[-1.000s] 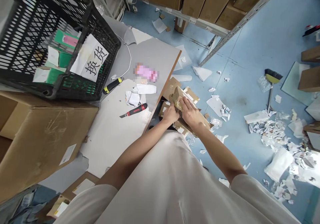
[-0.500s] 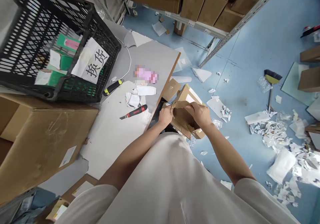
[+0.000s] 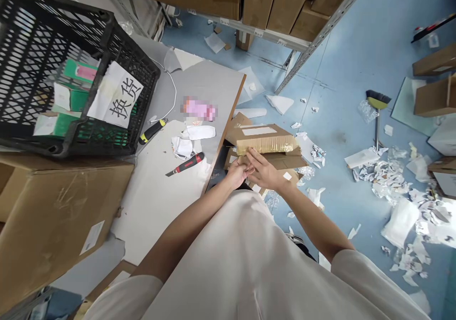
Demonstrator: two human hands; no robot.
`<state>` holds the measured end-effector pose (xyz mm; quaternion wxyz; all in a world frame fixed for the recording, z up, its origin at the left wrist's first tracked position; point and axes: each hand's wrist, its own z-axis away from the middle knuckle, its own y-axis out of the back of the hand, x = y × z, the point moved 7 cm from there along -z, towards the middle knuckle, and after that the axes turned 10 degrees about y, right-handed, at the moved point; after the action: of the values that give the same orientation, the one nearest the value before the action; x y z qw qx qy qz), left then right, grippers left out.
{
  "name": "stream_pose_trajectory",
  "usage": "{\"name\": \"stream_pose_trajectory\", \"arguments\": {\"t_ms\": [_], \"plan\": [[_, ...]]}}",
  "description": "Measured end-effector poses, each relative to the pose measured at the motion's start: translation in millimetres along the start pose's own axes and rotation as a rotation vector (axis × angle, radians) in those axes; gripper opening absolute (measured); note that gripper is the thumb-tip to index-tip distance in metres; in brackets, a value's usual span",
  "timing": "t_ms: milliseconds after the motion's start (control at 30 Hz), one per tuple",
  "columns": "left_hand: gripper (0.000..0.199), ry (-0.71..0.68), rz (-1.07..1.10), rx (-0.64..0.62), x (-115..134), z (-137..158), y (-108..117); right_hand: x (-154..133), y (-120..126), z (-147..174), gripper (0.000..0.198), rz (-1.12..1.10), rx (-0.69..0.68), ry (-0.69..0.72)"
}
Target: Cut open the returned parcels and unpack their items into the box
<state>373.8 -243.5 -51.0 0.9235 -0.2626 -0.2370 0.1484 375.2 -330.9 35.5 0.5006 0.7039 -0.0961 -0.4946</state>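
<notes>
A storeroom with a blue floor [image 3: 356, 72] littered with torn paper scraps [image 3: 392, 187], a metal shelf of brown cartons [image 3: 278, 6] at the far side, and a small broom [image 3: 376, 106] lying to the right. On the left, a grey tabletop [image 3: 213, 80] carries a black plastic crate [image 3: 53, 63] with a paper sign, set on a large cardboard box [image 3: 53, 206]. Near the tabletop's right edge lie a red-handled box cutter [image 3: 185, 164], a yellow-and-black tool [image 3: 152, 130] and a few white scraps [image 3: 185, 141].

Just past the tabletop's right edge, in front of the person's body, a flattened cardboard box [image 3: 265, 141] with clear tape along its near edge is held over other cardboard pieces [image 3: 285, 160] on the floor. The right hand [image 3: 263, 170] has its fingers stretched out, the tips touching the taped edge of the cardboard box from below. The left hand [image 3: 238, 172] is half curled beside it, touching the right hand's fingers at the box's near left corner; whether it pinches anything cannot be told.
</notes>
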Motion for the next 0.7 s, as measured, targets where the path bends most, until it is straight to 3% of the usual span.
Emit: {"name": "stream_pose_trajectory", "arguments": {"t_ms": [100, 167, 233, 300, 400, 533, 633, 700], "plan": [[0.020, 0.026, -0.020, 0.029, -5, 2, 11, 8, 32, 19, 0.055, 0.106, 0.198, -0.154], [0.027, 0.024, -0.024, 0.077, -5, 0, 23, 34, 63, 50, 0.061, 0.184, 0.415, -0.428], [0.038, 0.027, -0.029, 0.112, -2, -1, 33, 71, 76, 88, 0.079, 0.075, 0.547, -0.718], [0.048, 0.044, -0.036, 0.102, 2, -3, 38, 109, 57, 117, 0.090, -0.291, 0.505, -0.914], [0.054, 0.074, -0.064, 0.047, 7, -4, 39, 136, 5, 137, 0.098, -0.881, 0.310, -1.018], [0.053, 0.112, -0.092, 0.012, 10, -4, 40, 136, -31, 152, 0.106, -1.073, 0.260, -1.050], [0.049, 0.135, -0.098, -0.014, 9, -4, 40, 127, -44, 153, 0.089, -1.243, 0.238, -0.987], [0.051, 0.152, -0.098, -0.030, 9, -4, 40, 128, -53, 156, 0.074, -1.344, 0.260, -1.028]]}}
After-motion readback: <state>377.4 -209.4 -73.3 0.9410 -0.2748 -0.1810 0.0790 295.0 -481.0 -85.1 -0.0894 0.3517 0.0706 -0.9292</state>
